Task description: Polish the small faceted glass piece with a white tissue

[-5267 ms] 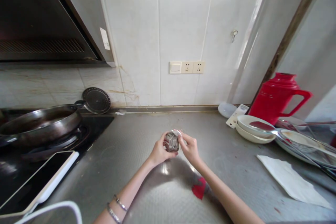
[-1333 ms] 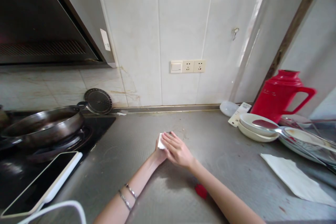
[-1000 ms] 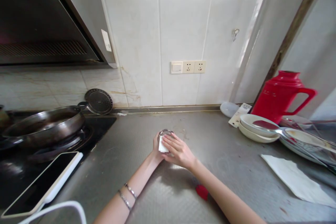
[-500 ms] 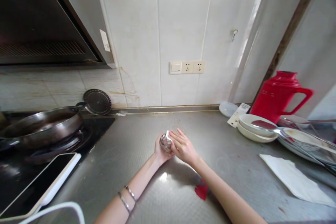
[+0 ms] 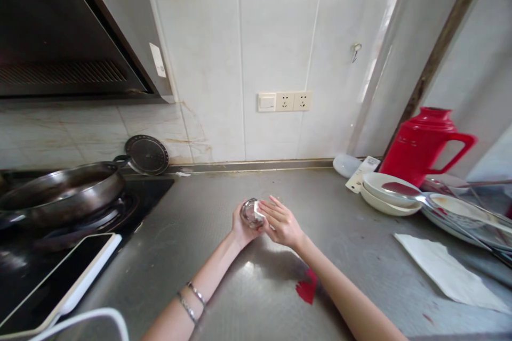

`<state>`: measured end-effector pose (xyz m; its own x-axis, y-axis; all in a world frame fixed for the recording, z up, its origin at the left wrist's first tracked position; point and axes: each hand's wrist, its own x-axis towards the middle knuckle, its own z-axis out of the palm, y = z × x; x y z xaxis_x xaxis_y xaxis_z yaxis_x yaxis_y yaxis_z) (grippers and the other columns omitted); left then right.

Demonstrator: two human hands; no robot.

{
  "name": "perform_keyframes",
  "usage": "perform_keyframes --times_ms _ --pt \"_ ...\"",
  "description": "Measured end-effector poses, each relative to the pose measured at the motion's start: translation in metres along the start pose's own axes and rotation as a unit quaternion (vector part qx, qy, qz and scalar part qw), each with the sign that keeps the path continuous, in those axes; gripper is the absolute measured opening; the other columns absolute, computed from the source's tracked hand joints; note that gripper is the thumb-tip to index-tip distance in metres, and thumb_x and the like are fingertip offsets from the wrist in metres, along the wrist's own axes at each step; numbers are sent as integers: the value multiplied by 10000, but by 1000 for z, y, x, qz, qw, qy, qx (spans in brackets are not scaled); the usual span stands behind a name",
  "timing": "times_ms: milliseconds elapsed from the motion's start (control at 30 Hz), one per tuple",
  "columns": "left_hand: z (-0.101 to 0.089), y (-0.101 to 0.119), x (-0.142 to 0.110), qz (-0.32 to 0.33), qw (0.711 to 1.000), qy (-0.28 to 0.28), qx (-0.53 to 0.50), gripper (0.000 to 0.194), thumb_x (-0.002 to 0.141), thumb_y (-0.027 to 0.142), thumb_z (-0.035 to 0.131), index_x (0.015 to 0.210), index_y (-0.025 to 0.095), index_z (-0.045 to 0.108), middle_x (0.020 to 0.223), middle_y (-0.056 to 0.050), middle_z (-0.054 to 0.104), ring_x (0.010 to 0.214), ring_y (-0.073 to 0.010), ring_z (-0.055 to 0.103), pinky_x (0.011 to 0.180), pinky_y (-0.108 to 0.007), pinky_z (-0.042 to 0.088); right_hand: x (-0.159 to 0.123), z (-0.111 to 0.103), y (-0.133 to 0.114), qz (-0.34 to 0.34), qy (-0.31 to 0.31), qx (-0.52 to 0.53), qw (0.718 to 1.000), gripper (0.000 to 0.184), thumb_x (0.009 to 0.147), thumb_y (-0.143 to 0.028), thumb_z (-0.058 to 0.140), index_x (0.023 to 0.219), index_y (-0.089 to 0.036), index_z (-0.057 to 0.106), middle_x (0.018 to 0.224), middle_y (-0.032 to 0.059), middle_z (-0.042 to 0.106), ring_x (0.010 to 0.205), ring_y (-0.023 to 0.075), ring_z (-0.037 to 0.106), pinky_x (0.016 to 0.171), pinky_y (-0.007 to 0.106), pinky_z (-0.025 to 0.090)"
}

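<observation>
Over the middle of the counter, my left hand [image 5: 243,229] is wrapped round a small round see-through vessel that looks like a glass jar [image 5: 249,214]; its exact kind is hard to make out. My right hand [image 5: 282,222] lies against the jar's right side, fingers long and close together. Between those fingers and the jar is a bit of white tissue [image 5: 258,210], pressed to the surface. Below the hands, a red scrap or patch [image 5: 306,289] shows on the steel counter [image 5: 224,303], beside my right forearm.
At left, a steel pan [image 5: 68,192] stands on the stove, with a phone [image 5: 60,282] and white cable [image 5: 96,313] in front. A red thermos jug [image 5: 420,144], stacked bowls [image 5: 390,208], plates [image 5: 452,208] and a white paper sheet [image 5: 448,272] are at right. Wall sockets [image 5: 294,101] face me.
The jar has turned slightly in my left hand, so more of its round face shows. My right fingers and the tissue have shifted a little over it.
</observation>
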<state>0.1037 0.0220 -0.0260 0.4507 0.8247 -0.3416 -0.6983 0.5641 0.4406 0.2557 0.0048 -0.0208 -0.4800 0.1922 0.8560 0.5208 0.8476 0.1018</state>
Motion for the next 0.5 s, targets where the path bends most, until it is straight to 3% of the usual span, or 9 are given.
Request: perform_keyframes --times_ms 200,367,500 --pt "4 -10 -1 14 999 49 9 326 804 428 508 715 138 626 561 -46 637 458 -172 587 435 -264 444 0 9 -6 37 -18 -14 999 394 871 -104 445 1253 -163 526 1179 118 650 1169 230 565 1028 506 431" --pt "-2 -10 4 55 998 -4 -32 276 817 333 494 722 116 635 628 -68 673 541 -165 630 515 -251 478 2 9 -14 6 -23 29 999 408 858 -115 452 1260 -144 516 1150 116 667 1156 223 575 1021 482 447" --pt "-2 -4 2 36 999 -4 -4 331 812 399 490 744 111 636 595 -71 648 486 -167 589 458 -257 443 -2 3 -5 -20 -10 38 999 384 840 -109 486 1214 -162 552 1095 96 695 1110 208 608 1028 472 441"
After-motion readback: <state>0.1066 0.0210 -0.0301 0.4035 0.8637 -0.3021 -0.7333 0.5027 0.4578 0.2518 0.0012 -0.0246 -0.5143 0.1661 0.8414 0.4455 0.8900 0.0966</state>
